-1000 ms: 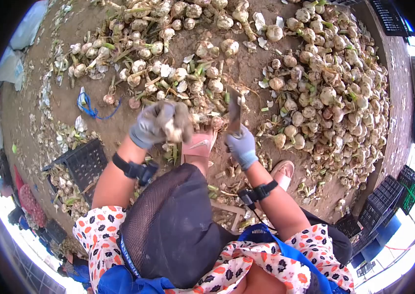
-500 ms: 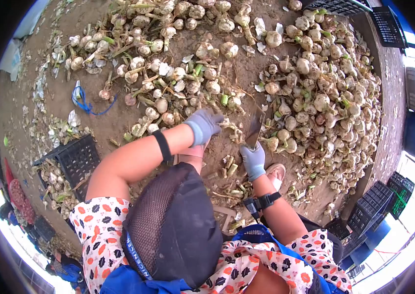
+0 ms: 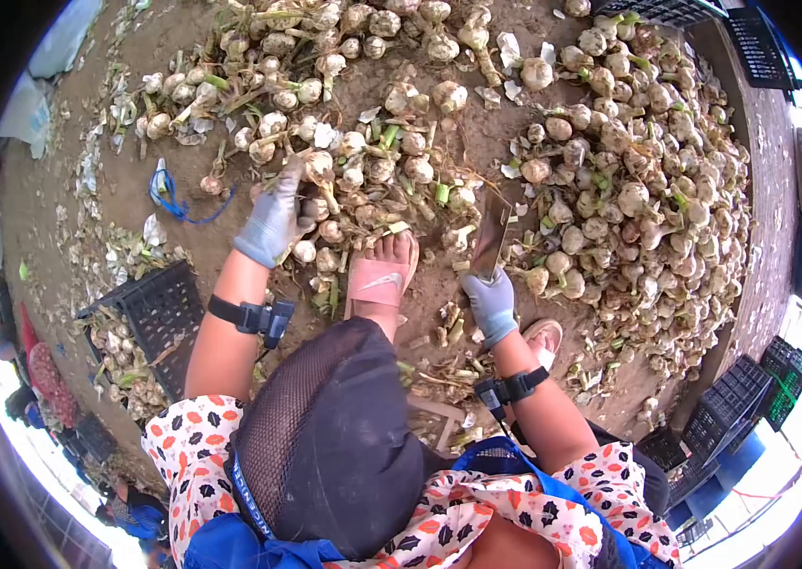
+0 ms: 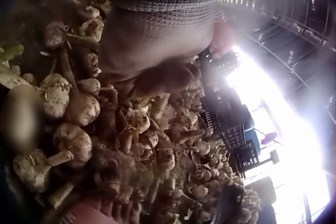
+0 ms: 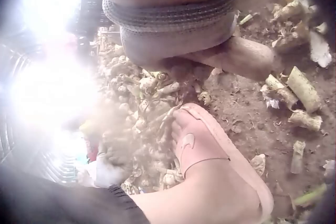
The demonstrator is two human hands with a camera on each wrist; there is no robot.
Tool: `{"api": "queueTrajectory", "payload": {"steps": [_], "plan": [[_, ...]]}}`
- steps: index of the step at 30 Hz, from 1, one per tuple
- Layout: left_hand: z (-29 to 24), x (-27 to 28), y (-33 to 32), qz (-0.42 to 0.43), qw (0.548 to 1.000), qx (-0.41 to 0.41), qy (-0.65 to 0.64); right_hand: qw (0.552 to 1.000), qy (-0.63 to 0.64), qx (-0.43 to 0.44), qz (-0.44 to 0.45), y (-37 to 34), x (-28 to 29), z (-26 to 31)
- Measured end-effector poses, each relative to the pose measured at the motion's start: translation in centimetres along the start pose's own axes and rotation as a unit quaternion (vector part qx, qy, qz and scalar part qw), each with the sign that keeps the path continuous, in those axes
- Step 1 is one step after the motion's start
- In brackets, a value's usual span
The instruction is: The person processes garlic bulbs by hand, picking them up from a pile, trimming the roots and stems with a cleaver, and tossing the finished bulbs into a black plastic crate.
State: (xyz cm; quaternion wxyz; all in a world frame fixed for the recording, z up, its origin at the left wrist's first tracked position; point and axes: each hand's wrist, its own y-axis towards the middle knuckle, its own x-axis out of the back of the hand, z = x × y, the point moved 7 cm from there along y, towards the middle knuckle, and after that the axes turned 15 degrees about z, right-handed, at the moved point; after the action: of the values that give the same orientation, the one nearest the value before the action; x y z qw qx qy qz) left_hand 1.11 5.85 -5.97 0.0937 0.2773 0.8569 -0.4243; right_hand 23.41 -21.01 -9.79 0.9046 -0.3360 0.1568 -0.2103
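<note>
In the grey-gloved left hand [image 3: 273, 220] the fingers stretch forward beside a garlic bulb [image 3: 318, 165] at the left of the middle heap, thumb held apart. The left wrist view shows this hand [image 4: 155, 40] over loose bulbs [image 4: 73, 144]; its fingertips are partly hidden there. The right hand [image 3: 490, 305], also gloved, grips a wide-bladed knife [image 3: 491, 237], blade pointing away from the body. Its wooden handle end [image 5: 247, 58] sticks out past the right hand [image 5: 173, 40] in the right wrist view.
A large garlic pile [image 3: 647, 190] lies at the right, near a wooden board [image 3: 769, 190]. More bulbs lie at the top. A black crate [image 3: 166, 322] stands at the left, below a blue cord [image 3: 173, 204]. Sandaled feet [image 3: 382, 270] and cut stems [image 3: 448, 322] are between the arms.
The left hand, which held garlic a second ago, swung right toward the knife and is now back at the left by the heap, without that garlic visible. The knife has shifted slightly right and down.
</note>
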Motion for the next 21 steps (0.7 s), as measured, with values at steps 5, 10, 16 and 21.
{"api": "queueTrajectory", "payload": {"steps": [5,10,16,21], "plan": [[0.1,-5.1,-0.5,0.146,0.986,-0.009,-0.077,0.998,-0.012,-0.028,0.053,1.5,-1.8,1.8],[1.7,-5.8,-0.7,0.077,0.964,-0.002,0.255,0.985,-0.108,-0.023,0.13,2.7,-3.2,4.2],[1.0,-9.0,-2.0,0.143,0.873,-0.158,0.439,0.789,-0.532,0.295,0.086,-0.3,-9.1,13.5],[2.7,-9.5,-1.6,0.26,0.949,-0.066,0.166,0.734,-0.586,0.323,0.115,-1.1,-11.8,14.9]]}}
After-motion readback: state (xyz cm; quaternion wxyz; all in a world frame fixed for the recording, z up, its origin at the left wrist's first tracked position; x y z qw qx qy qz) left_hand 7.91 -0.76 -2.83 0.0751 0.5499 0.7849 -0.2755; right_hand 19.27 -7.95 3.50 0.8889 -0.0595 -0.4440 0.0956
